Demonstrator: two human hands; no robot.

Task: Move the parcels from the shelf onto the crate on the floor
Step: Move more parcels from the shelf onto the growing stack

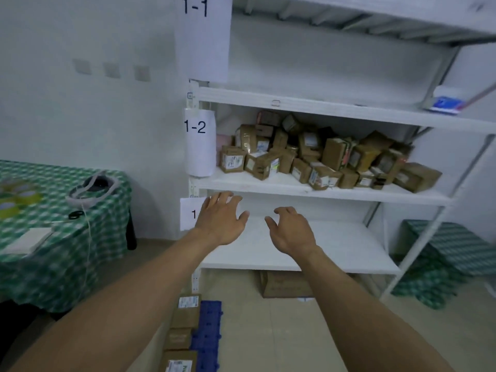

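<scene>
My worry is the heap: the cardboard parcels (322,154) lie loosely piled on the shelf marked 1-2 (268,187), so pulling one from the front could tip its neighbours over the edge. My left hand (220,221) and right hand (292,232) hover spread and empty just below that board, far above the blue crate (208,331) on the floor.

Left hand (220,221) is hovering with fingers spread and right hand (291,230) with fingers loosely curled, both holding nothing, in front of the white shelf (268,185). Brown parcels (316,157) are lying heaped on the tier marked 1-2, above the hands. Three boxes (185,315) are lying in a row at the left side of the blue crate (208,336). A green-checked counter (53,264) is standing at left.
</scene>
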